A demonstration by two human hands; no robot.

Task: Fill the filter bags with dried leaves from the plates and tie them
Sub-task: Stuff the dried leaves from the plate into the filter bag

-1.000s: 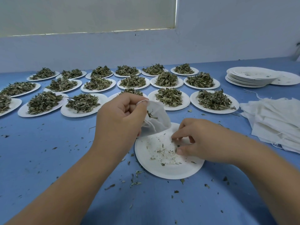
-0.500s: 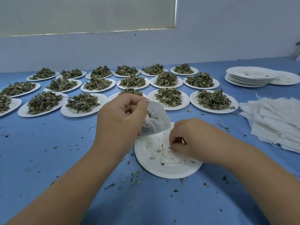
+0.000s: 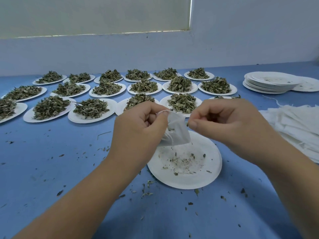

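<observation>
**A:** Where is the bag right now?

**B:** The small white filter bag [image 3: 177, 133] hangs just above the far edge of the nearly bare round white paper plate [image 3: 214, 163], mouth upward. The left hand [image 3: 138, 128] has its grip clamped on the bag's rim, thumb against forefinger. The right hand [image 3: 229, 125] is over the plate's far right side, its grip closed on a pinch of dried green leaf [image 3: 187, 124] right at the bag's mouth.

**A:** What worries you?

**B:** Only one side of the mouth is held, and it looks half collapsed. If the pinch is let go outside the opening, the bits drop past the bag. At best they land on the plate, at worst on the blue counter [image 3: 51, 161], where loose leaf crumbs [image 3: 146, 188] already lie on the plate's near side.

**A:** And the bag itself?

**B:** It looks thin. A hard tug could crease the mouth shut or tip the bag so it sheds what is inside. I cannot make out the drawstring clearly, and crumbs caught in the neck could leave the knot loose.

**A:** Anything nearby?

**B:** The white paper plates heaped with dried leaves [image 3: 89, 108] sit just beyond the plate, close behind both hands, so a stray knuckle could scatter a heap. To the plate's right, the pile of flat white bags [image 3: 296, 128] lies near the right forearm, which could drag them.
</observation>
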